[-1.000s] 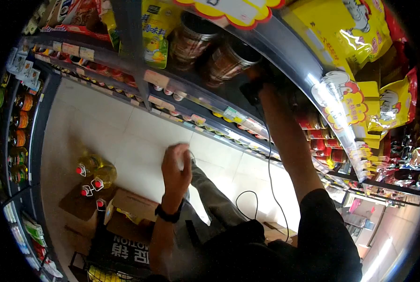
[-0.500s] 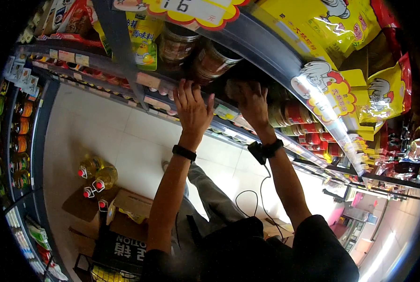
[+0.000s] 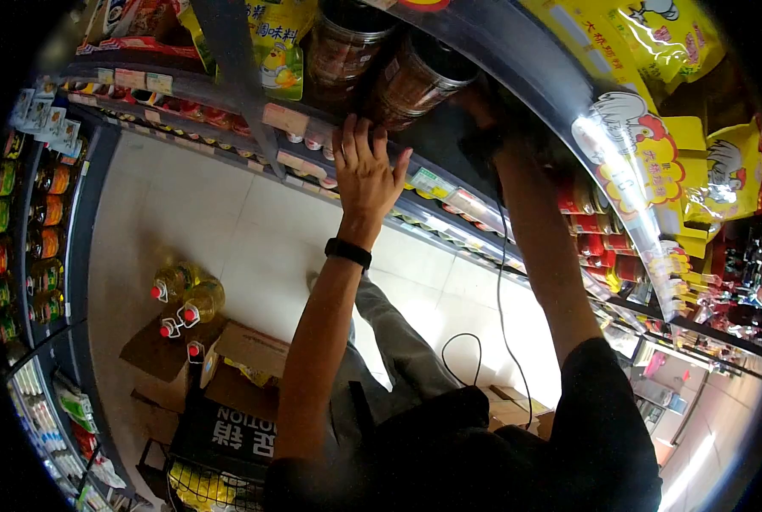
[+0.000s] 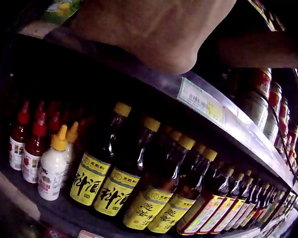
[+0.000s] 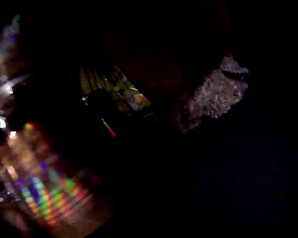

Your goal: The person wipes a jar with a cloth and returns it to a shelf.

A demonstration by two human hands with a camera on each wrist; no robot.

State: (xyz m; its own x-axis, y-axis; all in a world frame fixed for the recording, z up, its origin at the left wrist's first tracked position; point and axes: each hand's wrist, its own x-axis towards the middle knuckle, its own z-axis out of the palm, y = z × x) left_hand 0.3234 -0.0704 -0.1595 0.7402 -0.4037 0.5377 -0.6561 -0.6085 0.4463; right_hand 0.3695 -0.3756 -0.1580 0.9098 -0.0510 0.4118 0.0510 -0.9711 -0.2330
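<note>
My left hand (image 3: 367,171) rests on the shelf's front edge with fingers extended, just below two dark-lidded jars (image 3: 342,60). In the left wrist view the heel of that hand (image 4: 159,39) lies over the edge, beside a price label (image 4: 201,99). My right hand (image 3: 476,107) is deep in the dark shelf space, right of the jars and mostly in shadow. A rough greyish cloth (image 5: 216,94) shows beside the dim right hand in the right wrist view; the grip itself is hard to see. A jar (image 5: 44,183) appears close by, blurred.
Sauce bottles (image 4: 119,178) line the shelf below. Yellow bags (image 3: 730,171) and red-labelled jars (image 3: 590,224) are on the right. Oil bottles (image 3: 202,299), an opened carton (image 3: 249,350) and a wire basket (image 3: 214,486) stand on the floor. A cable (image 3: 502,299) hangs from my right wrist.
My left hand has risen from above the floor onto the shelf edge. My right hand came partly out with the greyish cloth, then went back deep into the shelf.
</note>
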